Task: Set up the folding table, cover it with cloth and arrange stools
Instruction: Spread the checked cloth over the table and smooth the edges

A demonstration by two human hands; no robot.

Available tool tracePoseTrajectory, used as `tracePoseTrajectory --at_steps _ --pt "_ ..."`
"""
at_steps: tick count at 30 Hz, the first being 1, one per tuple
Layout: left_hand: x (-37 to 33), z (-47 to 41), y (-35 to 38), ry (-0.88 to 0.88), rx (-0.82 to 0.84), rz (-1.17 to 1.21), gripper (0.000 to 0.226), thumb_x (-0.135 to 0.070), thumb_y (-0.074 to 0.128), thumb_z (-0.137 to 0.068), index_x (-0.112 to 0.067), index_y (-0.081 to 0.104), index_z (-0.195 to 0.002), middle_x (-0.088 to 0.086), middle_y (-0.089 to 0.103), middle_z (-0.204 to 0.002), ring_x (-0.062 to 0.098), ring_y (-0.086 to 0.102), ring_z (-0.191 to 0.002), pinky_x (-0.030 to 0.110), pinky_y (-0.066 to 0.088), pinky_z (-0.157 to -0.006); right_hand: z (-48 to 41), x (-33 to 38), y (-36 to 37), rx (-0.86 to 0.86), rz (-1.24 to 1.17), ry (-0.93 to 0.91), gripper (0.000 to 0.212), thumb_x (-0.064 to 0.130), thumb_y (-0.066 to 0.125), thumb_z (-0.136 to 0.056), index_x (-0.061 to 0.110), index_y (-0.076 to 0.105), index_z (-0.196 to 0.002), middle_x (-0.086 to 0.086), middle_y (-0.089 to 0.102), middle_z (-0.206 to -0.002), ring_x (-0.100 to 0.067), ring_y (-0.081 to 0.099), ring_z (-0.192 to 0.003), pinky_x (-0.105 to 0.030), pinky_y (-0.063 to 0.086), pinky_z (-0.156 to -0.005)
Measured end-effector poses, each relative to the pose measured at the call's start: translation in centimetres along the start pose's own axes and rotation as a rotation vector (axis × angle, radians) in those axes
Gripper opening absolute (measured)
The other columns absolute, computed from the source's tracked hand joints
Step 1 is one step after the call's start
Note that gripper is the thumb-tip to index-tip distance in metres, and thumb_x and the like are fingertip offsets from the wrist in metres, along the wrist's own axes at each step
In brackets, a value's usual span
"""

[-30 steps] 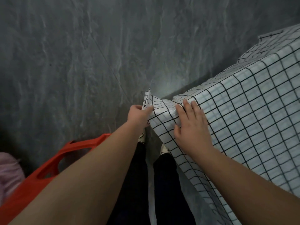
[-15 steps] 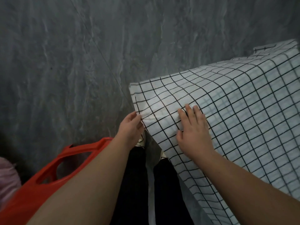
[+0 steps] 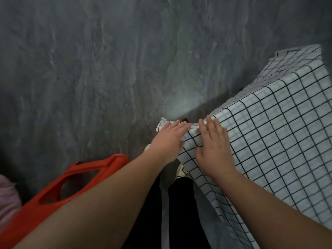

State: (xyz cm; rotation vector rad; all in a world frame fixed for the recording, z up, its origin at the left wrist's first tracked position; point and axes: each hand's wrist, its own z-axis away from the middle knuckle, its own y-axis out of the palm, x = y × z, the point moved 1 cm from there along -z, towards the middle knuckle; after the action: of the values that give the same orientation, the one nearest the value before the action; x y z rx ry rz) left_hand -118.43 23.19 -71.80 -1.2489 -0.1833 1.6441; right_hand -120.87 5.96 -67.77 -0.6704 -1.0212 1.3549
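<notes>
1. Now the checked cloth (image 3: 280, 141) lies draped on the right, its near corner bunched under both hands.
2. Left hand (image 3: 168, 139) rests flat on that corner, fingers straight.
3. Right hand (image 3: 213, 146) presses just beside it, fingers spread.
4. Red stool (image 3: 53, 196) sits lower left.

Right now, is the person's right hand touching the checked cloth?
Touching. The head view shows the right hand lying flat, fingers straight, directly on the checked cloth near its draped corner, with no gap.
</notes>
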Motion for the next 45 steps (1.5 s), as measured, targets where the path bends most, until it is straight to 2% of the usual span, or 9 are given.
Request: tracePoseTrajectory --at_steps 7,10,15,24,28,31,34,38,45 --pt "0.7 -2.0 1.3 -0.022 -0.040 0.100 0.050 -0.015 0.049 -0.096 -0.036 0.050 -0.141 -0.005 0.064 -0.131 0.018 0.058 -0.115 0.024 0.042 -0.086 1.0 -1.6 1.0 -0.073 0.041 0.091 0.070 0.038 0.035 -0.100 0.016 0.006 -0.160 -0.007 0.003 -0.168 -0.024 -0.003 -0.155 -0.053 0.009 -0.124" --pt "0.9 -2.7 1.9 -0.033 0.030 0.084 0.040 -0.017 0.048 -0.097 -0.035 0.054 -0.132 -0.001 0.069 -0.109 0.022 0.063 -0.094 0.035 0.052 -0.077 1.1 -2.4 2.2 -0.059 0.046 0.094 0.067 0.043 0.027 -0.104 0.018 0.001 -0.161 -0.005 -0.003 -0.168 -0.023 -0.009 -0.154 -0.054 0.005 -0.124" --pt "2.1 -3.9 2.3 -0.077 0.038 0.040 0.013 -0.033 0.056 -0.098 -0.033 0.065 -0.108 -0.011 0.061 -0.078 0.017 0.062 -0.076 0.032 0.045 -0.060 0.8 -2.9 3.7 -0.085 0.052 0.087 0.067 0.044 0.025 -0.103 0.017 0.003 -0.161 -0.004 -0.002 -0.168 -0.024 -0.009 -0.154 -0.055 0.001 -0.123" --pt "5.4 -2.6 2.2 -0.030 -0.063 -0.227 0.032 -0.054 0.060 -0.090 -0.023 0.060 -0.083 -0.007 0.054 -0.075 0.027 0.058 -0.081 0.033 0.033 -0.064 0.7 -2.9 3.6 -0.074 0.025 0.083 0.067 0.044 0.025 -0.103 0.019 0.002 -0.161 -0.001 -0.003 -0.168 -0.022 -0.014 -0.153 -0.053 -0.008 -0.122" --pt "6.6 -1.6 2.4 -0.341 -0.061 0.178 0.030 -0.030 0.070 -0.089 -0.034 0.066 -0.119 -0.003 0.058 -0.122 0.025 0.052 -0.121 0.043 0.048 -0.098 0.9 -3.1 3.2 -0.073 0.005 0.071 0.067 0.043 0.028 -0.102 0.019 0.007 -0.161 -0.002 0.003 -0.168 -0.021 -0.012 -0.154 -0.052 -0.006 -0.123" --pt "6.0 -0.9 2.5 -0.722 -0.104 0.819 0.030 -0.021 0.073 -0.088 -0.042 0.068 -0.109 0.004 0.069 -0.097 0.021 0.072 -0.084 0.035 0.060 -0.066 0.9 -3.1 3.2 -0.062 -0.003 0.068 0.068 0.044 0.026 -0.101 0.020 0.004 -0.161 -0.002 0.001 -0.168 -0.022 -0.012 -0.154 -0.053 -0.004 -0.123" --pt "6.3 -1.1 3.2 -0.831 -0.115 1.272 0.029 0.001 0.068 -0.088 -0.022 0.076 -0.102 0.014 0.067 -0.081 0.028 0.071 -0.075 0.036 0.058 -0.070 0.8 -3.1 3.4 -0.066 -0.002 0.071 0.068 0.044 0.028 -0.101 0.019 0.004 -0.161 -0.003 0.000 -0.168 -0.022 -0.012 -0.154 -0.054 -0.003 -0.123" --pt "6.8 -1.2 3.3 -0.861 -0.143 1.485 0.036 0.008 0.058 -0.081 -0.014 0.071 -0.106 0.011 0.056 -0.071 0.021 0.051 -0.058 0.038 0.055 -0.061 0.8 -3.2 3.7 -0.094 0.009 0.065 0.068 0.043 0.029 -0.101 0.018 0.007 -0.161 -0.004 0.001 -0.168 -0.022 -0.011 -0.154 -0.054 -0.004 -0.123" --pt "5.7 -3.2 2.9 -1.024 -0.438 1.483 0.038 0.014 0.039 -0.086 -0.011 0.064 -0.099 0.014 0.063 -0.082 0.019 0.056 -0.062 0.036 0.058 -0.062 0.7 -3.3 4.0 -0.108 0.030 0.061 0.069 0.043 0.030 -0.101 0.018 0.005 -0.161 -0.003 -0.002 -0.168 -0.023 -0.010 -0.154 -0.054 -0.004 -0.123"
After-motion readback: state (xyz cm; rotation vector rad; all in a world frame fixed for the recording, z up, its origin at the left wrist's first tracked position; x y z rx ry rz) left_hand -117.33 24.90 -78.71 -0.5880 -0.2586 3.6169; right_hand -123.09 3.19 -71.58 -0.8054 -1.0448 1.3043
